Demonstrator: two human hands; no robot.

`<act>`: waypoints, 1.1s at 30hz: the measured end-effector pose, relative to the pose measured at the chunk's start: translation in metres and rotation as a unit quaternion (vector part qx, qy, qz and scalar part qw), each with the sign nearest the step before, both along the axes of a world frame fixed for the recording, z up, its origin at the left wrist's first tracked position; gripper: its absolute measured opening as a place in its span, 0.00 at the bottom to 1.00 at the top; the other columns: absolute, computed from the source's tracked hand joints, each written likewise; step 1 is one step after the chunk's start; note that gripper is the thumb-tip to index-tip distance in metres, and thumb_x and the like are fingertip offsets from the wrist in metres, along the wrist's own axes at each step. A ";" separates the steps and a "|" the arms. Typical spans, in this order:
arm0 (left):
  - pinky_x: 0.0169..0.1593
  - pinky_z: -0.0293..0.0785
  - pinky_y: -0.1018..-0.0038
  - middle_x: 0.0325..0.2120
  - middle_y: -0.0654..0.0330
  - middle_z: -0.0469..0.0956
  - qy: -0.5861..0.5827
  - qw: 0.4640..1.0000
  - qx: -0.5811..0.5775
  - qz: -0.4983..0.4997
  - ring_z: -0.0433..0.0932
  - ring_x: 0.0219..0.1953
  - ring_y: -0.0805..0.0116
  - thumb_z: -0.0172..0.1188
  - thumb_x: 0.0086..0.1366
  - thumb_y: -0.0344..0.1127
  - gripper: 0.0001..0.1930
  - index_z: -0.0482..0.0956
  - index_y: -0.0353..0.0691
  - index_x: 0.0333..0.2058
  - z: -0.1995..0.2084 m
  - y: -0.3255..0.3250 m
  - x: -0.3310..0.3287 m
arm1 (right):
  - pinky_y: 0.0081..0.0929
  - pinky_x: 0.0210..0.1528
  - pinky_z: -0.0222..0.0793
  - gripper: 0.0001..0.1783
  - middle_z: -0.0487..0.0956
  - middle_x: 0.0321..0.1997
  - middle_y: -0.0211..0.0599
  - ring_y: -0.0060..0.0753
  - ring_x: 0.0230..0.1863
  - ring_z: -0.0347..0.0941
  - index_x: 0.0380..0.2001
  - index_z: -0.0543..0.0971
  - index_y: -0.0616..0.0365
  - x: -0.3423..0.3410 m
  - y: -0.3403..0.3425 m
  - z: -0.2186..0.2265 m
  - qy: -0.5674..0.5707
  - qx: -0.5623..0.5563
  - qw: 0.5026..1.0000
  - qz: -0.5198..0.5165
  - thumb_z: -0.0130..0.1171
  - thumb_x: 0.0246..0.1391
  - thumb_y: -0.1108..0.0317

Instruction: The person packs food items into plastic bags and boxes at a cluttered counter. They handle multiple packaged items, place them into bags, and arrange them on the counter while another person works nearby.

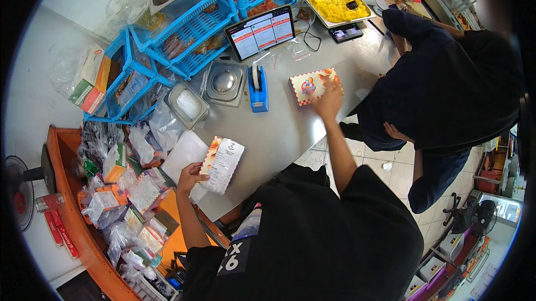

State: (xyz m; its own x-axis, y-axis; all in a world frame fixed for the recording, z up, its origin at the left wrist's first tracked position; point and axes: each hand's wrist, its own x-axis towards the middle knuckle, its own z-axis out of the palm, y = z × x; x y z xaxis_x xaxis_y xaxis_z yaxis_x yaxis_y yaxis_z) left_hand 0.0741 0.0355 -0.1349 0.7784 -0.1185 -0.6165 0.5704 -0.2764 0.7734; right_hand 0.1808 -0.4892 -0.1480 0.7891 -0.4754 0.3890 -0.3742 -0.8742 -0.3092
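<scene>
My left hand is closed on the left edge of a patterned cardboard food box with a white printed receipt lying over its face. Orange patterned edging of that box shows beside the paper. Over the steel table, my right hand reaches onto a second food box with a cream, checkered-edge lid. Its fingers look stretched out over the lid, slightly blurred. A blue tape dispenser stands left of this box.
A tablet leans against blue plastic racks. Behind lies a tray of yellow food near a small black scale. Steel containers sit left. Bagged packages fill an orange bin. Another person stands at right.
</scene>
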 end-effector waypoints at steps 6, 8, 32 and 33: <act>0.45 0.76 0.70 0.32 0.51 0.80 -0.277 0.769 0.570 -0.088 0.80 0.35 0.52 0.76 0.49 0.39 0.29 0.77 0.33 0.49 0.044 -0.047 0.004 | 0.41 0.52 0.74 0.53 0.82 0.49 0.48 0.51 0.50 0.79 0.58 0.65 0.59 -0.029 -0.046 0.010 0.097 0.306 0.946 0.044 0.79 0.31 0.46; 0.42 0.76 0.70 0.32 0.51 0.79 -0.236 0.904 0.337 0.119 0.79 0.34 0.54 0.75 0.50 0.41 0.29 0.77 0.32 0.47 0.045 -0.114 0.000 | 0.41 0.51 0.75 0.57 0.81 0.48 0.52 0.49 0.51 0.79 0.58 0.65 0.61 -0.063 -0.017 0.024 0.156 0.336 0.928 0.045 0.80 0.28 0.43; 0.51 0.81 0.53 0.46 0.51 0.80 -0.028 0.877 -0.291 0.382 0.82 0.45 0.56 0.61 0.57 0.25 0.25 0.69 0.32 0.55 0.053 -0.076 -0.101 | 0.19 0.16 0.61 0.28 0.81 0.28 0.41 0.23 0.19 0.72 0.50 0.67 0.66 0.056 0.133 -0.011 0.054 0.714 0.697 0.022 0.70 0.52 0.67; 0.51 0.81 0.53 0.46 0.51 0.80 -0.038 0.874 -0.279 0.395 0.82 0.46 0.55 0.61 0.58 0.25 0.25 0.69 0.33 0.55 0.056 -0.070 -0.106 | 0.19 0.15 0.60 0.29 0.81 0.28 0.41 0.22 0.18 0.72 0.50 0.66 0.67 0.065 0.135 -0.017 0.065 0.717 0.694 0.016 0.70 0.52 0.67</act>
